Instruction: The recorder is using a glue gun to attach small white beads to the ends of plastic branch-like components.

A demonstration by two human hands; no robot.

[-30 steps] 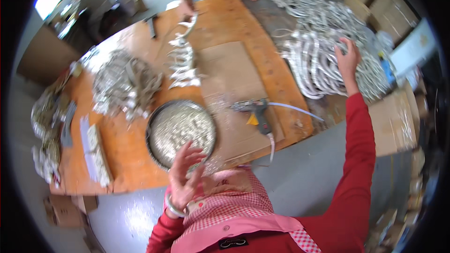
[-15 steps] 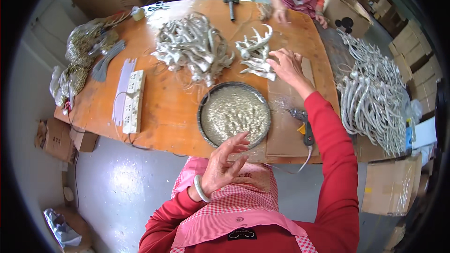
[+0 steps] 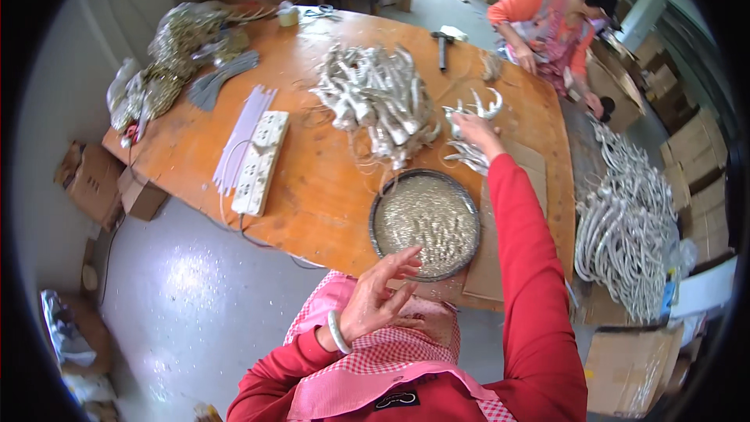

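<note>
— Why is her right hand (image 3: 474, 130) stretched so far?
— It closes on a silver antler piece (image 3: 471, 152) on the worktop (image 3: 320, 187), beyond the glitter pan (image 3: 426, 223). Left hand (image 3: 375, 297) open, empty.

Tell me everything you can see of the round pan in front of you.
The round pan is a shallow dark metal dish with a low rim, filled nearly level with pale, glittery granules. It sits flat near the table edge, its right side over a cardboard sheet. The left hand hovers just before its near rim; contact is unclear.
</note>
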